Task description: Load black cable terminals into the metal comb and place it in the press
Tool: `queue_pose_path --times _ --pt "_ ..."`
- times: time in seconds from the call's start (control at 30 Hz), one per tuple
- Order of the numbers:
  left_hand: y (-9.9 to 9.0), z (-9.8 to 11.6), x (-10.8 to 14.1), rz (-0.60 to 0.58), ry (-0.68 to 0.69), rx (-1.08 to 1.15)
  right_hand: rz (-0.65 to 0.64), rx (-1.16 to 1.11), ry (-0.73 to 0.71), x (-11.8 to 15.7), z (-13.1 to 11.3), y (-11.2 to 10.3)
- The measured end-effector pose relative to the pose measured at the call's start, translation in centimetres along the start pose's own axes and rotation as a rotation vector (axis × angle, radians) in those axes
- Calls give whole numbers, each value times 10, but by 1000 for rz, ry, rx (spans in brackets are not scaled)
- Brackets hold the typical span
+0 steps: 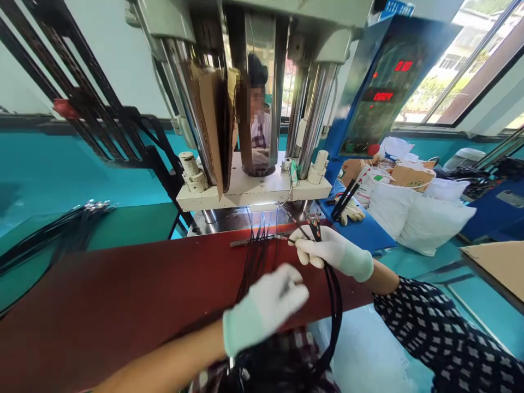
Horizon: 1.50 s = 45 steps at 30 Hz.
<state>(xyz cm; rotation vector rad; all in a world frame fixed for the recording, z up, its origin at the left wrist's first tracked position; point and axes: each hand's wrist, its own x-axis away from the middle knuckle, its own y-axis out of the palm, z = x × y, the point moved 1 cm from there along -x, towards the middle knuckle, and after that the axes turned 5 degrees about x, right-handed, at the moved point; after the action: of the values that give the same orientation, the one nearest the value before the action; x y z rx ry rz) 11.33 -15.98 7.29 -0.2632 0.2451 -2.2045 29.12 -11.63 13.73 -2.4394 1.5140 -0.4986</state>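
My right hand [323,248], in a white glove with a green cuff, is closed around a bundle of black cables [336,305]. Their stripped ends with coloured and coppery wires stick up above the fingers, and their lengths hang down toward my lap. My left hand [276,300], gloved alike, is over the table's front part, slightly smeared by motion. Its fingers are half curled with the thumb apart, and nothing shows between them. Beyond it, several thin black cables [257,248] lie over a flat metal strip [241,243], their thin ends reaching under the press.
A press [254,191] with steel columns stands ahead, cardboard [208,120] propped at its left column. A control box [376,98] has red digits. The table [123,289] is dark red. More cables [82,218] lie left. Right are tools, gloves [352,212] and white sacks [426,213].
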Motion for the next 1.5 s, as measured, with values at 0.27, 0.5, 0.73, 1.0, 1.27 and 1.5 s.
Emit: queue_pose_path --times 0.27,0.5,0.73,1.0,1.27,1.5 --pt "-55 -34 -80 61 232 680 -235 -329 235 -33 53 31" --pt "-69 -38 -80 40 224 353 -281 -324 306 -53 57 36" --pt "-135 -69 -64 212 38 -849 -352 -242 454 -39 77 24" --pt "-113 -75 -64 129 16 -1051 -488 -666 408 -37 82 57" --pt "-142 -90 17 259 -250 -1246 -317 170 169 -35 53 68" --pt "-158 -70 74 394 -558 -824 -421 424 43 -26 41 61"
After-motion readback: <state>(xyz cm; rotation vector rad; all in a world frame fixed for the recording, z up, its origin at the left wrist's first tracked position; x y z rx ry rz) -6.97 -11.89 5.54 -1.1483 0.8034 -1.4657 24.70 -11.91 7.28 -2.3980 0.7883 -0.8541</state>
